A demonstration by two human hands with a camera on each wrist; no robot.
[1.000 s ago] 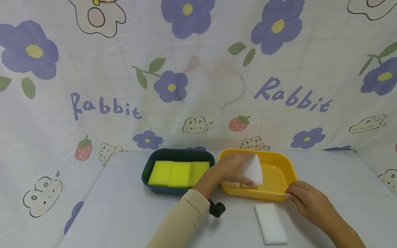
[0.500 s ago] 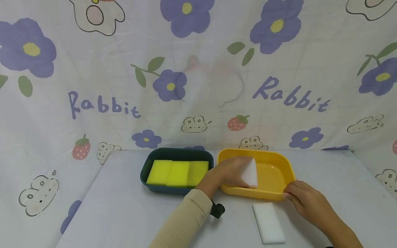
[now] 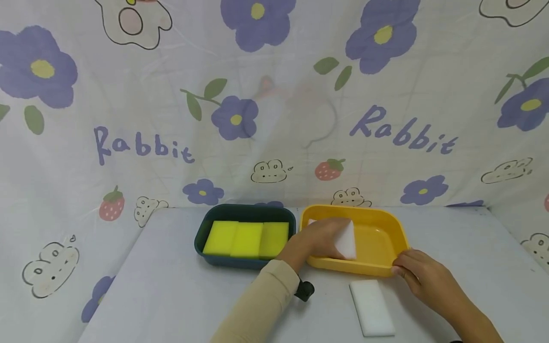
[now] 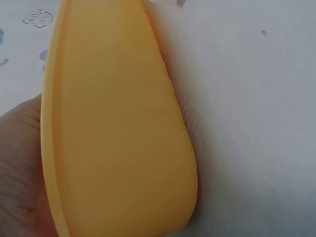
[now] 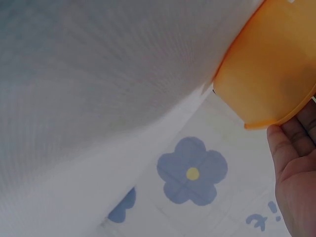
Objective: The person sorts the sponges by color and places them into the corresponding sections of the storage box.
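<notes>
My left hand [image 3: 319,237] reaches into the left part of a yellow plastic container [image 3: 377,271]. Its fingers and thumb hold the two ends of a white sponge [image 3: 348,240], low inside the container. Part of another white piece shows at the hand's far left side. At the container's right front corner, my right hand [image 3: 422,276] grips the rim with thumb and fingers. Another white sponge [image 3: 372,307] lies on the table in front of the container. In the left wrist view, the container's outer wall [image 4: 118,128] hides the fingers.
A dark green container [image 3: 214,261] stands just left of the yellow one, with several yellow sponges [image 3: 246,240] in a row inside. The white table [image 3: 171,295] ends at a patterned curtain [image 3: 279,143] behind. A black wrist device [image 3: 305,290] hangs under my left wrist.
My left hand has lowered the white sponge from a tilted pose into the yellow container and moved slightly left. My right hand has stayed on the rim.
</notes>
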